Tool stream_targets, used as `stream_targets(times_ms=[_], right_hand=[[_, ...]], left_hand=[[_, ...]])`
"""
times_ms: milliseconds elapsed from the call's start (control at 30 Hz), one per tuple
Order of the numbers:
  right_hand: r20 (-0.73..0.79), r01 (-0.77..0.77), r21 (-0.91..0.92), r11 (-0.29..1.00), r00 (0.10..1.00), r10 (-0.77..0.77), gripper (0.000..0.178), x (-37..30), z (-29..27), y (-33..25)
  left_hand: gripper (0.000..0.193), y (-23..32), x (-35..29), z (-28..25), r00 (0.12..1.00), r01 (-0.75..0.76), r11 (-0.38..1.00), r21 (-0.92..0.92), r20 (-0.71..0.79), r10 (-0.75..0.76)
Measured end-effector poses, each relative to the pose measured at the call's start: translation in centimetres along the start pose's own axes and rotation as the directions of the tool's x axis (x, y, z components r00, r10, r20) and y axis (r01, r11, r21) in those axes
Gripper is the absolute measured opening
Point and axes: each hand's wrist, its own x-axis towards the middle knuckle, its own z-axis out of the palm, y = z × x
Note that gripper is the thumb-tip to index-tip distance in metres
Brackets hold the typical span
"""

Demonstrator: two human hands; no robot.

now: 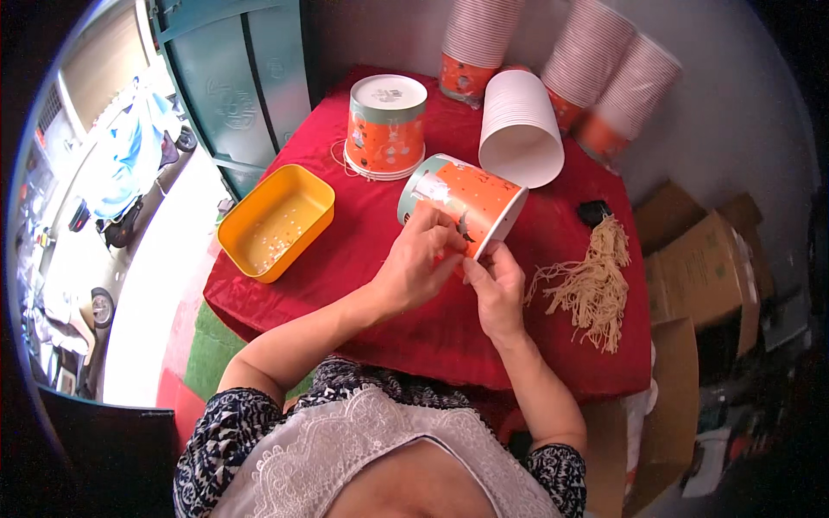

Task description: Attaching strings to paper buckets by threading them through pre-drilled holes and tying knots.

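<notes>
An orange paper bucket with a green band and a white rim lies tilted on its side in front of me. My right hand grips it by the white rim, thumb on the near side. Against the bucket's printed wall, close to that rim, my left hand has its fingers pinched together. Whatever is between those fingertips is too small to make out. Behind and to the left, matching buckets stand upside down in a short stack, with a thin cord loop beside the rim.
A yellow plastic tray holding small pale bits sits at left. On the right lies a bundle of cream cords with a black tie. A stack of white-lined buckets lies on the red tablecloth; wrapped stacks lean against the wall. Cardboard boxes are at right.
</notes>
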Motion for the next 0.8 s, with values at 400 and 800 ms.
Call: stream_targets(times_ms=[400, 800], right_hand=[[0.047, 0.015, -0.041, 0.999, 0.999, -0.013, 0.016, -0.9, 0.7, 1.3], [0.054, 0.078, -0.160, 0.984, 0.996, -0.070, 0.016, -1.4, 1.8, 1.7]], left_hand=[[0.030, 0.4, -1.1, -0.9, 0.997, -0.078, 0.982, 0.169, -0.005, 0.080], [0.029, 1.2, -2.3, -1.1, 0.995, -0.074, 0.937, 0.342, -0.035, 0.091]])
